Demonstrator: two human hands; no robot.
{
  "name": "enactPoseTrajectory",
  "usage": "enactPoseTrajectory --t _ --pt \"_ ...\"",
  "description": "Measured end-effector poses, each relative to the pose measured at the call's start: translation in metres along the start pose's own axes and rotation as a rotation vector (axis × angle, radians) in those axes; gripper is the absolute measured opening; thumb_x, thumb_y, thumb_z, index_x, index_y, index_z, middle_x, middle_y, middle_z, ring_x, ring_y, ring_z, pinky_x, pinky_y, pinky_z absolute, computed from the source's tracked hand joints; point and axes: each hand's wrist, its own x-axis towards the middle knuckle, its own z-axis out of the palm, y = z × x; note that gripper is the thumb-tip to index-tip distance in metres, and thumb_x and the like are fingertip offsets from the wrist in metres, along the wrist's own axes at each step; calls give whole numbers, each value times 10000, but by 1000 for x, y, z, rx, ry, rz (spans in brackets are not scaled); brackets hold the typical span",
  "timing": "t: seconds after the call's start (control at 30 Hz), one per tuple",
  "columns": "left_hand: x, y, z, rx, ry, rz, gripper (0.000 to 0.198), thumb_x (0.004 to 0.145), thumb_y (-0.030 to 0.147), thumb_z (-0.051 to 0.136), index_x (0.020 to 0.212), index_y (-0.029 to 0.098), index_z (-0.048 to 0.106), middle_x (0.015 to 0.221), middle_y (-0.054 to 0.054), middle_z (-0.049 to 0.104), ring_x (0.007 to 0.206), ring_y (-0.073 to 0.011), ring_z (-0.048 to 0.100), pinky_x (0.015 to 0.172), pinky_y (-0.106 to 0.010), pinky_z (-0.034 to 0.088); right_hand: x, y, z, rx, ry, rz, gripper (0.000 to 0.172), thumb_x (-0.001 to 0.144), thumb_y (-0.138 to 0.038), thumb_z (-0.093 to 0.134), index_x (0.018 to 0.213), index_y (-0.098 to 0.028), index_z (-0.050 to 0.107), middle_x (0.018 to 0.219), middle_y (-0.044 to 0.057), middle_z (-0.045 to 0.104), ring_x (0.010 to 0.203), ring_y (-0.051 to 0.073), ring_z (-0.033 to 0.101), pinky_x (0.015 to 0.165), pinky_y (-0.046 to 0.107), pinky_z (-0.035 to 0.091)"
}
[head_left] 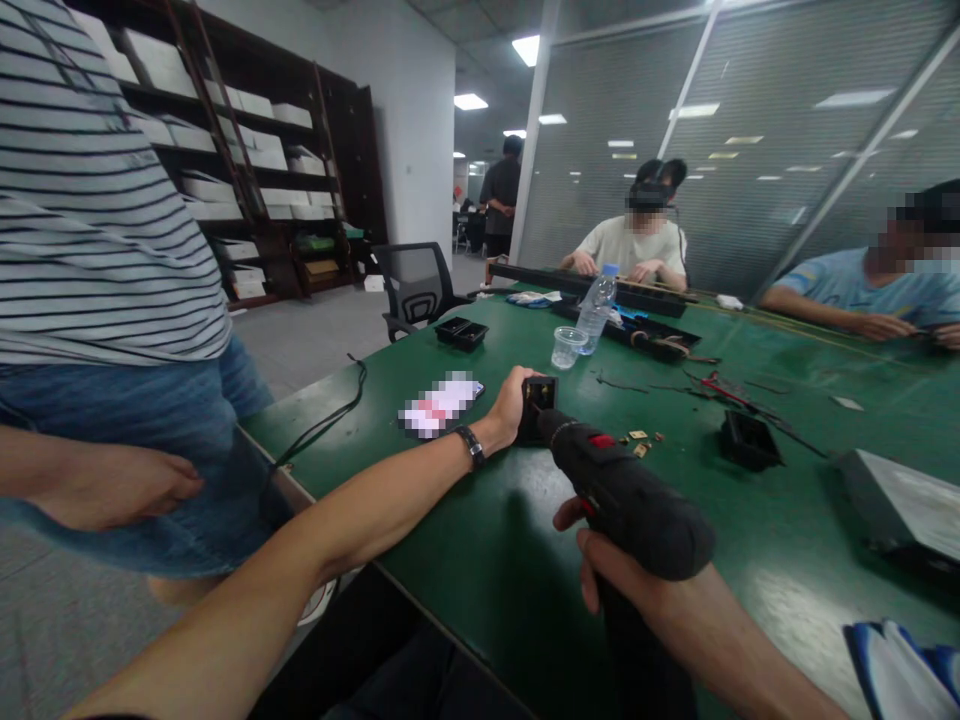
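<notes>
My left hand [512, 402] reaches out across the green table [465, 540] and grips a small black box-shaped part [538, 400] that stands on the tabletop. My right hand [622, 580] is wrapped round the handle of a black power screwdriver [626, 495] with a red switch. The tool's nose points at the black part and touches it or nearly so. A dark wristwatch [471, 445] sits on my left wrist. Small brass pieces [639, 438] lie just right of the part.
A person in a striped shirt [90, 200] stands close at the left. Two people sit at the far side. On the table: a phone [439, 403], plastic cup [568, 347], water bottle [598, 308], black trays [461, 332], another black part [748, 441], a grey box [904, 505].
</notes>
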Motion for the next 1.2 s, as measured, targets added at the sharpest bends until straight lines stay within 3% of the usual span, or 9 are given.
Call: enactPoseTrajectory --t 0.13,0.4,0.57,0.73,1.07,1.2 --pt "0 0 0 2 -6 -7 333 1007 443 502 906 191 695 769 -72 707 682 -220 649 694 -329 520 -2 -2 -5 -4 -30 -4 300 957 -383 643 1157 -190 755 564 -22 711 577 227 744 642 327 575" --pt "0 1 -1 13 -32 -9 365 1005 448 472 912 181 703 744 -79 714 678 -226 662 691 -327 520 0 -9 -3 -54 -61 72 369 952 -540 564 1064 -214 697 568 -5 731 577 215 637 685 357 514" --pt "-1 1 -2 16 -35 -20 342 976 486 539 932 189 704 748 -72 710 687 -232 662 694 -327 508 -1 -6 -6 -94 -31 37 308 984 -521 542 972 -242 673 573 3 726 658 247 696 808 405 552" --pt "1 -1 -3 7 -20 -20 337 968 497 549 930 195 695 761 -70 708 686 -228 656 684 -328 510 -1 -8 -10 -97 -80 47 262 1023 -488 573 917 -261 651 606 6 745 664 240 722 757 373 580" --pt "6 -5 -6 5 -12 -21 342 948 496 562 919 190 711 775 -70 712 674 -229 659 656 -330 525 -3 -11 -1 -54 8 73 268 957 -521 587 898 -266 645 552 -3 690 572 227 648 640 358 529" --pt "6 -5 -5 -1 -3 14 326 972 459 536 914 190 712 788 -64 716 681 -213 664 661 -313 527 -2 -12 -3 -119 19 27 291 934 -522 550 778 -282 603 563 15 683 605 230 650 694 380 542"
